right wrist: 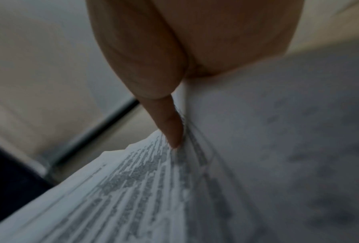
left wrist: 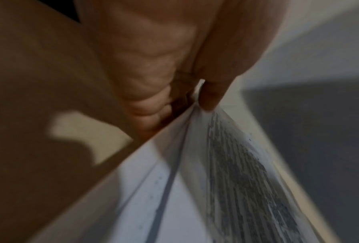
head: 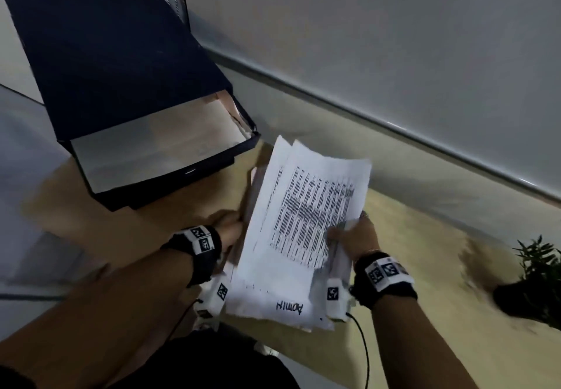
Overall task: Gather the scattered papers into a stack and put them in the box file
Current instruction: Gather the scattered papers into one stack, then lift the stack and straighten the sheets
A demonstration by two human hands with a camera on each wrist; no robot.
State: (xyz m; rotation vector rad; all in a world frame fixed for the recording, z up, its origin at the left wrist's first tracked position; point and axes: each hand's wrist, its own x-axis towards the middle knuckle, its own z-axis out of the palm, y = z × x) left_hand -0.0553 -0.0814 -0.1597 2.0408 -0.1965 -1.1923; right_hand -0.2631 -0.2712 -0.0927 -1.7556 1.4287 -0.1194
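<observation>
I hold a stack of printed papers (head: 303,224) above the wooden desk, with "ADMIN" handwritten near its lower edge. My left hand (head: 230,224) grips the stack's left edge; in the left wrist view the thumb and curled fingers of that hand (left wrist: 186,92) pinch the sheets (left wrist: 216,189). My right hand (head: 352,233) grips the right edge, thumb on the printed top page, and the right wrist view shows that thumb (right wrist: 172,125) pressed on the papers (right wrist: 132,189). The dark navy box file (head: 127,85) lies open at the upper left, its pale inside showing toward me.
A white wall panel with a grey rail (head: 394,121) runs along the desk's far side. A small potted plant (head: 534,282) stands at the right edge. Bare desk surface (head: 425,252) lies between the papers and the plant.
</observation>
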